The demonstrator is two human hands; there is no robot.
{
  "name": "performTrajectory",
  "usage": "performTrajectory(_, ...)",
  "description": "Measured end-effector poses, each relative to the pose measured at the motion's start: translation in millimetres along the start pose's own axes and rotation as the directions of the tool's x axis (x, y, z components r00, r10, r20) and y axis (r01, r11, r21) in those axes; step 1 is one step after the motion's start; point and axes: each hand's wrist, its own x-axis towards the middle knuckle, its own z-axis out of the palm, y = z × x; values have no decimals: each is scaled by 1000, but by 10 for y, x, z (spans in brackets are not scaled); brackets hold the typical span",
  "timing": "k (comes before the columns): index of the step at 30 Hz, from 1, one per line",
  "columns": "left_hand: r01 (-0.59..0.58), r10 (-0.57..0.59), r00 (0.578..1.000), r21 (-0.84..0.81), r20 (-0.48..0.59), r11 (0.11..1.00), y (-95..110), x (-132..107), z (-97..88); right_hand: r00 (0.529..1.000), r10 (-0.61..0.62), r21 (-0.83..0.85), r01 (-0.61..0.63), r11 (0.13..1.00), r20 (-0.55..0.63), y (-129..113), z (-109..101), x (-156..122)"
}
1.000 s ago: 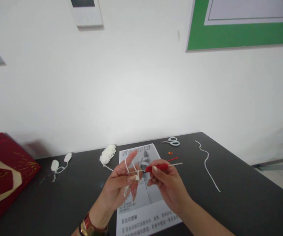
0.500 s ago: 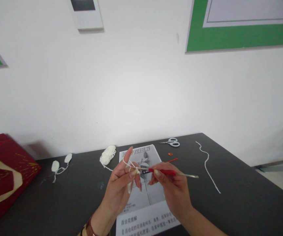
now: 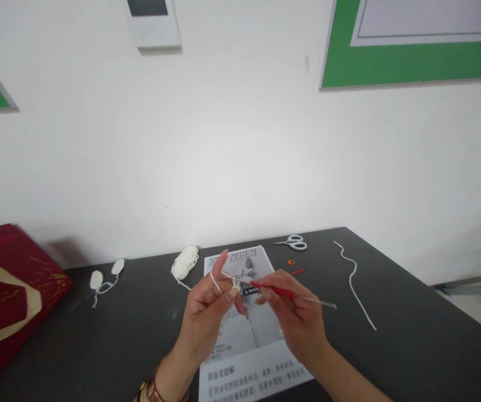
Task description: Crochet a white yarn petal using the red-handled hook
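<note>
In the head view my left hand [image 3: 207, 310] pinches a small bit of white yarn work [image 3: 236, 283] between thumb and fingers. White yarn loops round its raised index finger. My right hand [image 3: 297, 312] grips a crochet hook [image 3: 278, 290] with a red handle, pen-like, its metal end sticking out to the right. The hook's tip meets the yarn at my left fingertips; the exact stitch is too small to make out. Behind my left hand lies the ball of white yarn [image 3: 185, 262], with a strand running toward that hand. Below both hands is a printed sheet [image 3: 227, 360].
Scissors [image 3: 294, 242], an orange stitch marker [image 3: 290, 262] and a small red stick [image 3: 297, 272] lie behind my right hand. A loose white yarn piece [image 3: 352, 273] is at the right. Two small white crocheted pieces [image 3: 96, 280] and a red gift bag [image 3: 10, 301] are left.
The crochet hook's tip has shifted slightly left and up at the yarn, and its handle tilts more. My left index finger stays raised with yarn round it. The whole view has shifted slightly.
</note>
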Motion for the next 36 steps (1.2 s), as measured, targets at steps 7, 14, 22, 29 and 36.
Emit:
performTrajectory(7,222,-293,949,-415,-117,883,158,-36,139,867,-419,-246,482,841,269,72,-22,-134)
performTrajectory(14,251,-287,958,-510,8,823,162,4,6,916,391,568,-369,735,89,68,240,-111)
performTrajectory(22,341,-311,939,-488,145,803,178,-15,-82,790,529,723,-558,409,310,28,234,-93)
performTrajectory(29,389,-342,921,-437,185,811,160,-66,-94,874,415,670,-469,576,254,-62,171,-25)
performTrajectory(36,431,-358,902,-464,242,774,161,-57,-86,921,316,601,-388,698,228,-139,95,-10)
